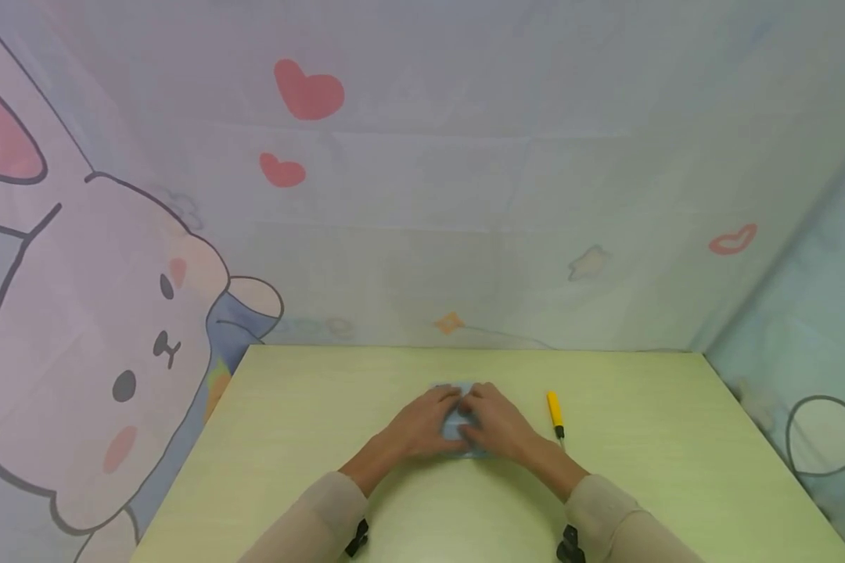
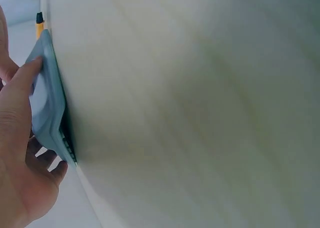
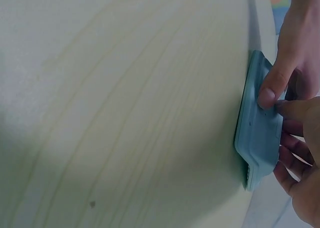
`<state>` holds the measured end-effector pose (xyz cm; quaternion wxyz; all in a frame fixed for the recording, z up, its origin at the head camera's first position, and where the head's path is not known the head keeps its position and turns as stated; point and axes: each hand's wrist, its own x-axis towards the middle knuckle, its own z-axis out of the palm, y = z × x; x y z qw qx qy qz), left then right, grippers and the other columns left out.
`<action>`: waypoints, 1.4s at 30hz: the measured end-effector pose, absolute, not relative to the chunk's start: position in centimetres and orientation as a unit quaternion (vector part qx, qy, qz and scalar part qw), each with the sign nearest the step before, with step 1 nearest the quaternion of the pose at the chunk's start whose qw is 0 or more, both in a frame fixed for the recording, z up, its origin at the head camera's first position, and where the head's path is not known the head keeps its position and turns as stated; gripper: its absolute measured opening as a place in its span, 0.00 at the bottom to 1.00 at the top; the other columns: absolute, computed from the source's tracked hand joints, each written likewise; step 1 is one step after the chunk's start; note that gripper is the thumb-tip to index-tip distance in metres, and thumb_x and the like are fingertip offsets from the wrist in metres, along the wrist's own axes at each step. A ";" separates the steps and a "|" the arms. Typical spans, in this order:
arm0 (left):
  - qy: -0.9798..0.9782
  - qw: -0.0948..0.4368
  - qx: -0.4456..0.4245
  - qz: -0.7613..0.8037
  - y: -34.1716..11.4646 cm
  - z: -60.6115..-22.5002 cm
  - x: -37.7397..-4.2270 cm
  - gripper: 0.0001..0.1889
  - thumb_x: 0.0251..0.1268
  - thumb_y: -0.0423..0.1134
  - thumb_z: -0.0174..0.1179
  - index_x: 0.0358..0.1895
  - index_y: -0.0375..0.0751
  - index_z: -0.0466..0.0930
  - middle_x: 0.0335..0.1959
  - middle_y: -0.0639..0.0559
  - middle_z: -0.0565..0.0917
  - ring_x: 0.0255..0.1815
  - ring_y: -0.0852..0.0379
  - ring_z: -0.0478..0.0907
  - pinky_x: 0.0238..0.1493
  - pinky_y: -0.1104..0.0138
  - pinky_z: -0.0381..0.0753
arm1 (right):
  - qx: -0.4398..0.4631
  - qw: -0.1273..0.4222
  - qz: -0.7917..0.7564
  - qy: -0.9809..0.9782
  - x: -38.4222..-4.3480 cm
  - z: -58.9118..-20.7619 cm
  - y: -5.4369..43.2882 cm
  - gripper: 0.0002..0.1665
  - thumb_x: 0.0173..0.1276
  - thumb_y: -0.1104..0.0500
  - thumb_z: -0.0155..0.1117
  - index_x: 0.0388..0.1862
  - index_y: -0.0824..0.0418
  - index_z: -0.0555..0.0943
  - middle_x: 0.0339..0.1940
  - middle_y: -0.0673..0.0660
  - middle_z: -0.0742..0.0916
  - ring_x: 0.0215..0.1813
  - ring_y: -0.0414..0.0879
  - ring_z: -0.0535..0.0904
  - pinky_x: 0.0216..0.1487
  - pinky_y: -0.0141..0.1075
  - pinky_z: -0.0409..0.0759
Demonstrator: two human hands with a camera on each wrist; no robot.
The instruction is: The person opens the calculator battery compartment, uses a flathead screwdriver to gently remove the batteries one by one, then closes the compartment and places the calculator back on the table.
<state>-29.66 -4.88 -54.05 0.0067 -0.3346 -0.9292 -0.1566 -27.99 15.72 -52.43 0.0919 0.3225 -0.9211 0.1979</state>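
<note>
On the tabletop [image 1: 267,469]: flat blue case [image 3: 260,138]; yellow-handled tool [image 1: 553,409], apart
Left hand [image 1: 422,422]: clamped on case, thumb uppermost
Right hand [image 1: 501,426]: clamped likewise

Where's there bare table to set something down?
The table is bare from the left hand to the left edge, from the yellow-handled tool to the right edge, and behind the blue object to the backdrop. The middle is crowded: the left hand and right hand grip that object, just left of the tool.
</note>
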 end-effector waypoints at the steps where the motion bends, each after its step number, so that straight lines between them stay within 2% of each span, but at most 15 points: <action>1: -0.930 0.005 -0.335 -0.155 -4.9 -54.1 -29.6 0.44 0.68 0.65 0.68 0.79 0.42 0.70 0.80 0.45 0.68 0.80 0.43 0.66 0.75 0.52 0.70 | 0.324 0.087 0.198 -0.921 -28.0 -52.4 15.6 0.18 0.67 0.59 0.78 0.53 0.64 0.87 0.42 0.52 0.82 0.48 0.48 0.75 0.48 0.43 0.81; 12: -0.931 -0.009 -0.320 -0.176 -4.9 -53.6 -29.5 0.44 0.66 0.66 0.69 0.78 0.45 0.71 0.80 0.48 0.69 0.81 0.46 0.65 0.72 0.52 0.74 | 0.339 0.075 0.194 -0.917 -28.1 -52.2 15.3 0.19 0.68 0.61 0.77 0.56 0.63 0.86 0.45 0.52 0.83 0.49 0.48 0.75 0.50 0.43 0.81; 22: -0.933 -0.024 -0.303 -0.190 -4.9 -53.7 -29.6 0.43 0.65 0.66 0.70 0.77 0.48 0.72 0.80 0.51 0.69 0.80 0.48 0.65 0.67 0.51 0.79 | 0.340 0.084 0.199 -0.915 -28.3 -52.8 15.2 0.17 0.67 0.62 0.77 0.53 0.64 0.85 0.44 0.52 0.82 0.49 0.49 0.75 0.52 0.44 0.81; 33: -0.933 -0.025 -0.299 -0.198 -4.8 -54.4 -29.9 0.45 0.64 0.67 0.70 0.78 0.47 0.71 0.80 0.51 0.68 0.81 0.48 0.64 0.68 0.50 0.78 | 0.334 0.098 0.188 -0.918 -28.0 -52.6 15.1 0.16 0.66 0.62 0.77 0.51 0.64 0.87 0.41 0.52 0.81 0.47 0.49 0.75 0.49 0.44 0.81; 42: -0.930 -0.024 -0.301 -0.210 -4.8 -54.4 -29.8 0.44 0.64 0.66 0.71 0.78 0.47 0.71 0.80 0.50 0.68 0.81 0.48 0.63 0.69 0.49 0.77 | 0.338 0.103 0.194 -0.915 -27.8 -52.8 15.0 0.16 0.67 0.65 0.76 0.53 0.67 0.87 0.43 0.53 0.80 0.48 0.50 0.74 0.50 0.44 0.81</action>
